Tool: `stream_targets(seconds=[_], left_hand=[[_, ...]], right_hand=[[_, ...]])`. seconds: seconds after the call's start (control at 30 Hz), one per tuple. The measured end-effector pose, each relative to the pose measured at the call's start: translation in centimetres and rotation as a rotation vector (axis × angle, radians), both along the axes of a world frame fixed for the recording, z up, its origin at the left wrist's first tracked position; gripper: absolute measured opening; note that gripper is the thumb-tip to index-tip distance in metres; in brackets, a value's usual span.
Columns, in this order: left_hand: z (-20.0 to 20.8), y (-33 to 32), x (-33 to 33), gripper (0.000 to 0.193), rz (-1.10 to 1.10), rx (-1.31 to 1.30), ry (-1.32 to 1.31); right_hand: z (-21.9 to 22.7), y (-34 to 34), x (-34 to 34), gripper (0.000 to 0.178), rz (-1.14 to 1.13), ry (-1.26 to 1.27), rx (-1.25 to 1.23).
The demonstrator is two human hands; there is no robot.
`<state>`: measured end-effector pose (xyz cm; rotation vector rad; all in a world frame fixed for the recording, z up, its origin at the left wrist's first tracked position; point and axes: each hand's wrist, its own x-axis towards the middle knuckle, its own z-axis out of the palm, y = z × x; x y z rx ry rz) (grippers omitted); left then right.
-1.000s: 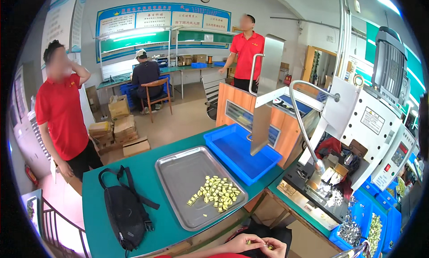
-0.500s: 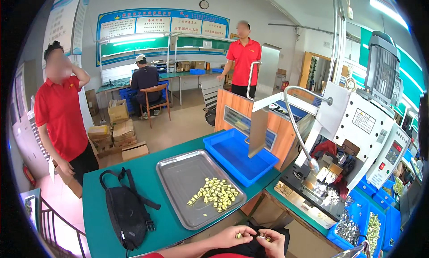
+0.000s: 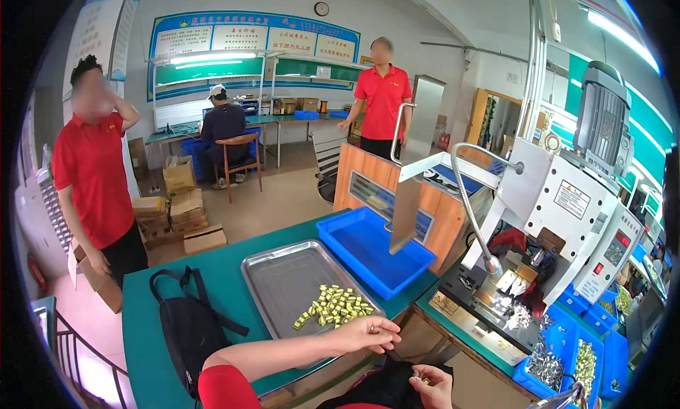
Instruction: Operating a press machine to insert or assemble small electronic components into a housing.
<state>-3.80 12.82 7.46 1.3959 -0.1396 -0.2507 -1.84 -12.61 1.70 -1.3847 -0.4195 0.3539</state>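
My left hand [image 3: 368, 334] hangs over the near right edge of a grey metal tray [image 3: 273, 271], its fingers curled together. A small yellow-green block seems to be between the fingers, mostly hidden by them. On the tray lies a loose pile of similar small yellow-green blocks [image 3: 334, 306]. My right hand [image 3: 433, 389] stays low over my dark lap, thumb and fingers pinched on a small pale, shiny piece [image 3: 418, 376]. Its exact kind is too small to tell.
A blue tray [image 3: 375, 253] and a black bag [image 3: 190, 331] flank the metal tray on the green table [image 3: 142, 324]. At right stands a press machine [image 3: 559, 196], with blue bins [image 3: 535, 379] of metal pieces and blocks. Two people in red shirts [image 3: 95, 175] stand beyond; another sits.
My left hand has lifted away from my right hand and moved up toward the metal tray. The right hand remains low with its small piece. The view has shifted slightly.
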Motion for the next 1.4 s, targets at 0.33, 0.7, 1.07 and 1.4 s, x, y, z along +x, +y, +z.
stream_targets(seconds=[0.33, 0.7, 1.07, 1.4], left_hand=[[-1.5, 4.5, 3.0, 0.03, 0.069, -0.095, -0.045], [-3.5, 6.5, 5.4, 0.024, 0.231, -0.242, -0.024], [-6.9, 7.0, 6.3, 0.024, 0.388, -0.377, -0.019], [-7.3, 6.8, 6.3, 0.028, 0.266, -0.512, 0.025]], right_hand=[[0.4, 3.3, 0.5, 0.025, 0.048, 0.0, -0.002], [2.1, 6.7, 1.0, 0.023, 0.046, 0.0, -0.057], [1.6, 8.4, 1.5, 0.025, 0.045, 0.058, -0.037], [1.2, 8.5, 2.8, 0.024, -0.006, 0.036, -0.033]])
